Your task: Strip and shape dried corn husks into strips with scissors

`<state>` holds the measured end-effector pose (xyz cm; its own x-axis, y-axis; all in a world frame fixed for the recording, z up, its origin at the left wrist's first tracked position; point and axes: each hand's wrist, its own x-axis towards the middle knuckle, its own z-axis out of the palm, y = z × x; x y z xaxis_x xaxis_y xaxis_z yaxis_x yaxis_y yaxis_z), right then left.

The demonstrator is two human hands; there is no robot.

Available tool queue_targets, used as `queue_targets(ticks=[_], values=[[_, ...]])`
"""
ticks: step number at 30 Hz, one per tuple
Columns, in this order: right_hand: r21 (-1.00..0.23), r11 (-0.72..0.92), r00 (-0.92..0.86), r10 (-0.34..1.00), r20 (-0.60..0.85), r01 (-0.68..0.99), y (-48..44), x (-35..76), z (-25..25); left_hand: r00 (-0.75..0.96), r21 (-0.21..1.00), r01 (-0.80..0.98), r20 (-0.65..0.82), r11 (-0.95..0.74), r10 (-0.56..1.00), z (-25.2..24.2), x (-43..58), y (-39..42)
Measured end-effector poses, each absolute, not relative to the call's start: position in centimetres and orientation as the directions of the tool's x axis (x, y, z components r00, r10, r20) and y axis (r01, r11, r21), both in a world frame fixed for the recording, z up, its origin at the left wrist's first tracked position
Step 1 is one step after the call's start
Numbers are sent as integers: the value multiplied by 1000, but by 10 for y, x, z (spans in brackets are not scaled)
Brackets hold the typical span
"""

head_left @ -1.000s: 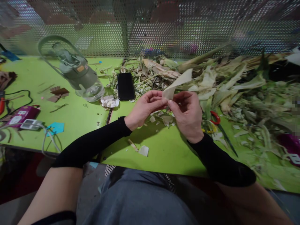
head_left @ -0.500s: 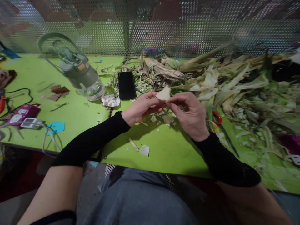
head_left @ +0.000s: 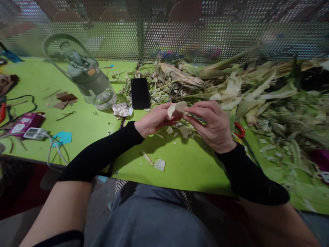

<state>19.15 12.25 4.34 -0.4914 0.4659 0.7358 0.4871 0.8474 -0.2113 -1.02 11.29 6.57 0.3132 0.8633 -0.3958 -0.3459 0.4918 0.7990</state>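
Note:
Both my hands meet over the green table, in black sleeves. My left hand and my right hand pinch a pale strip of corn husk between their fingertips; it is curled over into a small rounded fold. Small husk scraps lie on the table just under the hands. A big heap of corn husks and stalks fills the table to the right and behind.
A black phone lies flat behind my left hand. A clear water bottle with a grey lid stands at the left. Red-handled scissors lie right of my right hand. Cables and a purple box are far left. A perforated metal screen closes the back.
The long husk strip that stuck up to the right a second ago has been folded down and rolled into a short curl between my fingertips. Both hands stay in about the same place.

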Motion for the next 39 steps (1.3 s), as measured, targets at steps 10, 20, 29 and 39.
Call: queue_targets(ticks=[10, 20, 29, 39], values=[[-445, 735, -438, 669, 601, 512, 122, 191, 44, 380, 785, -327, -401, 527, 833, 65, -12, 114], [-460, 726, -421, 678, 603, 511, 127, 193, 42, 380, 834, -310, -332, 457, 863, 64, -13, 112], [-452, 734, -367, 658, 657, 507, 127, 194, 43, 361, 898, -313, -188, 308, 913, 60, -16, 112], [-859, 460, -265, 877, 400, 226, 125, 181, 41, 319, 966, -210, -77, 150, 945, 58, -14, 112]])
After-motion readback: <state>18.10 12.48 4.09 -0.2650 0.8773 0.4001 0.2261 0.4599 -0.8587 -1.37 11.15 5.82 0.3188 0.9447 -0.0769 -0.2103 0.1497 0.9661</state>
